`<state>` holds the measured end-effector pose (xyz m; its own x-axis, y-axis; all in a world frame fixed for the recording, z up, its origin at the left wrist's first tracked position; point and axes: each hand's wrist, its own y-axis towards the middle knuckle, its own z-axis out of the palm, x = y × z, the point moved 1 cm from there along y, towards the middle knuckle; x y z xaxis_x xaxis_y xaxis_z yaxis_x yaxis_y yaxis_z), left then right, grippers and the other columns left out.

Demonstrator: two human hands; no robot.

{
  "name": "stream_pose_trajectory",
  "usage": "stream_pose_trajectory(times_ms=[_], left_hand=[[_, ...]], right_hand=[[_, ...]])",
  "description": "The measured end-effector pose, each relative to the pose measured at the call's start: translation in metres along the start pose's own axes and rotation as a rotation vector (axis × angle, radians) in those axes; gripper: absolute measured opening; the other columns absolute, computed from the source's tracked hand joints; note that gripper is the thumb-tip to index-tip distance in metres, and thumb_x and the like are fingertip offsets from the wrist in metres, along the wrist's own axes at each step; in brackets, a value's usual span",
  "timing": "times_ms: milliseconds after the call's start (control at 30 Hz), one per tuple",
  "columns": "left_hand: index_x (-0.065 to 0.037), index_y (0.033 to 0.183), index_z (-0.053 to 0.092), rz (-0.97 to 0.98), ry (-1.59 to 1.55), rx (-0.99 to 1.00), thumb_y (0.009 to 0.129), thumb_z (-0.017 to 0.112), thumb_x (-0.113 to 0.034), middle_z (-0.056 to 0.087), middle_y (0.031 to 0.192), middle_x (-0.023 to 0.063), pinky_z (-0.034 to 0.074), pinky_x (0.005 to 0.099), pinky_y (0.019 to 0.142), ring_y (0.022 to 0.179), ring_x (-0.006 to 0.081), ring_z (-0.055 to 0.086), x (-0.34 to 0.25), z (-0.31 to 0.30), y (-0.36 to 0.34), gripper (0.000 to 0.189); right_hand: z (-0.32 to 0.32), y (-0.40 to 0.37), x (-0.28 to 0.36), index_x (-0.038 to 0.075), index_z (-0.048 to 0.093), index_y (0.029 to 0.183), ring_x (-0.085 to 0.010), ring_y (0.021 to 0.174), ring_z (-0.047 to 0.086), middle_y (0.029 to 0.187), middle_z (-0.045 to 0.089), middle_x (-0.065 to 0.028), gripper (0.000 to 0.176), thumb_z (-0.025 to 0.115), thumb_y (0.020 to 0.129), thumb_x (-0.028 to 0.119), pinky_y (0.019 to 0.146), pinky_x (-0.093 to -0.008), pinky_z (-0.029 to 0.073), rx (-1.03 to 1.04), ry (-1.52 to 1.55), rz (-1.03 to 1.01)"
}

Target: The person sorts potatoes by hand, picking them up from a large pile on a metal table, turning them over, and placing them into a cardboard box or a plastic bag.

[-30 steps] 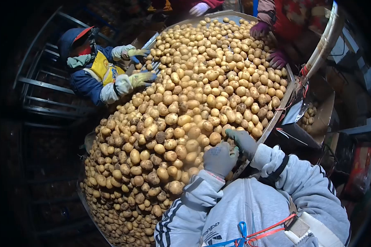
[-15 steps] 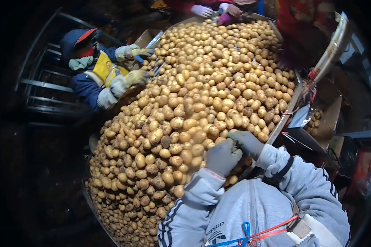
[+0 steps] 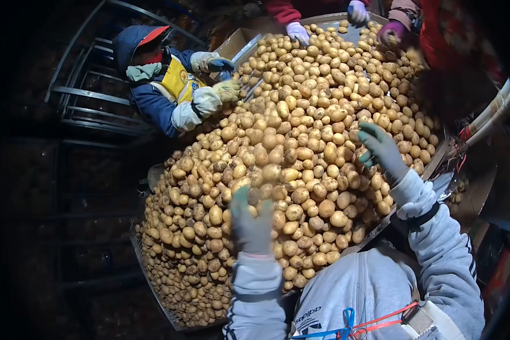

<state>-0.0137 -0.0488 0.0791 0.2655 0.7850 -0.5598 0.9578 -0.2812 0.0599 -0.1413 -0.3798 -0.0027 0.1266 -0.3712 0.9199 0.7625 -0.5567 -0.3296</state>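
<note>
A large heap of potatoes [image 3: 300,212] fills the sorting table [image 3: 345,35] in front of me. My left hand [image 3: 252,226], in a grey glove with green fingertips, is raised over the near left part of the heap. Its fingers and thumb are spread, somewhat blurred, and nothing shows between them. Farther right, my right hand [image 3: 384,153], gloved alike, reaches over the potatoes near the right edge. Its fingers are parted and slightly curled, with the tips close over the potatoes and no potato in the grasp.
A person in a blue jacket and yellow apron [image 3: 182,85] works at the left edge beside a metal rack [image 3: 90,93]. Across the table are other people's gloved hands [image 3: 297,33]. A cardboard box [image 3: 238,42] stands at the back left. White pipes [image 3: 493,110] rise at the right.
My hands were together near the front edge. They have separated: the left moved left, the right forward and right. The view has shifted, and the hands across the table have moved.
</note>
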Motion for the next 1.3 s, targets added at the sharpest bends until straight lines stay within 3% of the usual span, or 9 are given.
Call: stream_pose_trajectory(times_ms=[67, 200, 367, 533, 733, 800, 900, 1100, 1300], left_hand=[[-0.01, 0.157, 0.048, 0.017, 0.134, -0.057, 0.095, 0.075, -0.046, 0.042, 0.164, 0.0186, 0.05, 0.0492, 0.112, 0.141, 0.036, 0.052, 0.039, -0.021, 0.017, 0.077], [-0.013, 0.161, 0.043, -0.013, 0.474, 0.127, 0.096, 0.071, -0.048, 0.043, 0.164, 0.0194, 0.035, 0.0522, 0.125, 0.152, 0.0364, 0.037, 0.03, -0.003, 0.059, 0.079], [-0.023, 0.166, 0.036, -0.067, 0.658, 0.388, 0.092, 0.072, -0.029, 0.06, 0.139, 0.0181, 0.047, 0.0476, 0.11, 0.13, 0.0346, 0.059, -0.022, 0.046, 0.09, 0.082], [-0.033, 0.166, 0.034, 0.086, 0.43, 0.23, 0.094, 0.069, -0.03, 0.059, 0.139, 0.0203, 0.053, 0.0489, 0.103, 0.12, 0.0412, 0.065, -0.035, 0.106, 0.097, 0.08], [-0.016, 0.162, 0.045, 0.267, 0.02, 0.226, 0.094, 0.071, -0.026, 0.063, 0.139, 0.0215, 0.052, 0.0456, 0.107, 0.123, 0.0369, 0.065, -0.049, 0.146, 0.105, 0.073], [-0.009, 0.156, 0.053, 0.089, -0.178, 0.285, 0.096, 0.071, -0.024, 0.065, 0.136, 0.0194, 0.052, 0.0429, 0.106, 0.122, 0.0313, 0.066, -0.052, 0.141, 0.105, 0.064], [-0.007, 0.15, 0.058, 0.237, -0.069, 0.155, 0.097, 0.071, -0.024, 0.064, 0.136, 0.0193, 0.052, 0.0428, 0.105, 0.118, 0.0312, 0.066, -0.045, 0.103, 0.091, 0.057], [-0.006, 0.132, 0.07, 0.292, 0.337, 0.359, 0.097, 0.07, -0.029, 0.068, 0.125, 0.0203, 0.054, 0.0458, 0.101, 0.114, 0.0363, 0.068, -0.056, 0.107, 0.03, 0.043], [-0.007, 0.137, 0.066, 0.248, 0.194, 0.376, 0.093, 0.073, -0.032, 0.063, 0.131, 0.021, 0.055, 0.0492, 0.097, 0.112, 0.0395, 0.068, -0.045, 0.12, 0.049, 0.05]], right_hand=[[0.016, -0.001, -0.012, 0.004, 0.059, 0.146, -0.0081, 0.066, 0.066, 0.118, 0.074, -0.009, 0.054, 0.071, 0.101, 0.031, 0.057, -0.0219, 0.054, 0.134, -0.094, 0.054], [0.063, -0.002, -0.043, 0.003, 0.067, 0.137, -0.0086, 0.082, 0.066, 0.111, 0.075, -0.0059, 0.046, 0.071, 0.101, 0.032, 0.071, -0.026, 0.055, 0.359, -0.159, 0.029], [0.081, 0.006, -0.044, 0.002, 0.071, 0.128, -0.0091, 0.092, 0.066, 0.106, 0.073, -0.0027, 0.037, 0.071, 0.101, 0.028, 0.08, -0.0254, 0.054, 0.492, -0.143, 0.114], [0.064, 0.008, -0.036, 0.002, 0.072, 0.12, -0.0082, 0.085, 0.065, 0.101, 0.073, -0.0034, 0.031, 0.071, 0.101, 0.026, 0.071, -0.0258, 0.054, 0.348, -0.078, 0.28], [0.029, 0.031, -0.068, 0.0, 0.068, 0.131, -0.0101, 0.085, 0.065, 0.108, 0.072, -0.003, 0.04, 0.072, 0.1, 0.025, 0.075, -0.0273, 0.055, 0.291, -0.145, 0.129], [0.019, 0.032, -0.071, 0.001, 0.066, 0.137, -0.0091, 0.086, 0.064, 0.113, 0.073, -0.003, 0.044, 0.072, 0.1, 0.024, 0.073, -0.0259, 0.054, 0.242, -0.09, 0.089], [-0.007, 0.028, -0.065, 0.002, 0.066, 0.137, -0.008, 0.087, 0.063, 0.113, 0.073, -0.0025, 0.044, 0.072, 0.1, 0.023, 0.073, -0.0238, 0.053, 0.198, -0.051, 0.202], [-0.029, 0.022, -0.072, 0.006, 0.075, 0.122, -0.0041, 0.078, 0.06, 0.096, 0.073, 0.0016, 0.029, 0.07, 0.101, 0.026, 0.068, -0.0211, 0.048, 0.174, -0.103, 0.155], [-0.015, -0.001, -0.062, 0.007, 0.076, 0.121, -0.0097, 0.081, 0.068, 0.095, 0.074, -0.0015, 0.03, 0.069, 0.104, 0.031, 0.065, -0.0263, 0.058, 0.312, 0.031, 0.245]])
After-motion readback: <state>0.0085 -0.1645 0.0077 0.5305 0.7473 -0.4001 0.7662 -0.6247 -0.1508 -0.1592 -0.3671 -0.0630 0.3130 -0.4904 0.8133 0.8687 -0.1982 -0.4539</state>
